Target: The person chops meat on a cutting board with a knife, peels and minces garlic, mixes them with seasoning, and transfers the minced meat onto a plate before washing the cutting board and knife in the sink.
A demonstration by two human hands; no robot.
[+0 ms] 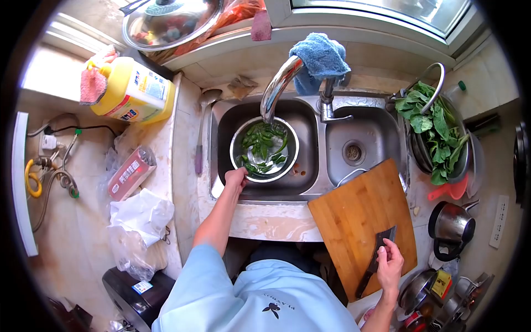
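Note:
In the left sink basin stands a metal bowl (295, 160) holding green peppers (264, 145), some apparently cut up. My left hand (237, 178) is closed at the bowl's near-left rim, its fingertips partly hidden. A wooden cutting board (348, 221) lies slanted over the right basin's near edge and the counter. On it rests a dark knife (368, 271). My right hand (390, 264) is just over the board beside the knife, fingers loosely curled and apart; contact with the knife is unclear.
A chrome faucet (281, 83) draped with a blue cloth (321, 58) arches over the bowl. Leafy greens (437, 127) fill a container at right, near a kettle (452, 224). A ladle (200, 133) lies left of the sink; a yellow jug (133, 91) stands beyond.

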